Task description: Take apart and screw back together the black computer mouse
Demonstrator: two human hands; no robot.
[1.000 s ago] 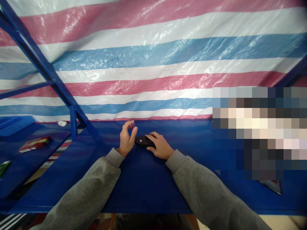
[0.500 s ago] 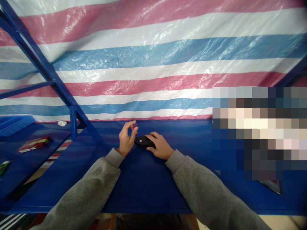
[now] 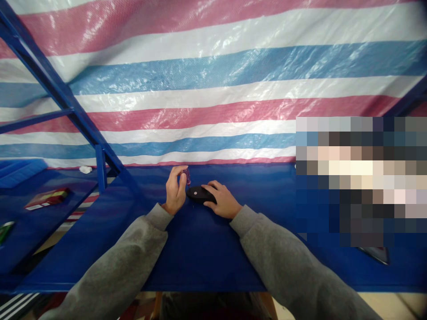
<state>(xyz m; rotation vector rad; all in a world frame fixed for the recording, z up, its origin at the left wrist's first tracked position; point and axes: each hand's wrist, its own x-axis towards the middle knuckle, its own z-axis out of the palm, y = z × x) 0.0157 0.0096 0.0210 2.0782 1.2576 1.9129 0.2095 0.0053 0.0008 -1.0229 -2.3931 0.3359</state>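
Note:
A small screwdriver (image 3: pixel 187 176) with a see-through purplish handle stands nearly upright, pinched between thumb and fingers of my left hand (image 3: pixel 174 191). Its thin shaft points down to the left end of a black computer mouse (image 3: pixel 197 194); whether the tip touches cannot be made out. The mouse lies on the blue table (image 3: pixel 203 249), with a small pale round spot on its upward face. My right hand (image 3: pixel 224 200) grips the mouse's right end, fingers over the far side and thumb on the near side.
Left, beyond a blue metal frame (image 3: pixel 100 164), another blue surface carries a red box (image 3: pixel 48 198), a blue tray (image 3: pixel 22 172), a white crumpled piece (image 3: pixel 86 170) and a green item (image 3: pixel 6 232). A dark flat object (image 3: pixel 376 254) lies at right, below a pixelated area. Striped sheeting hangs behind.
My left fingers have shifted on the screwdriver's handle, uncovering more of it. My right hand stays on the mouse. The view has tilted slightly.

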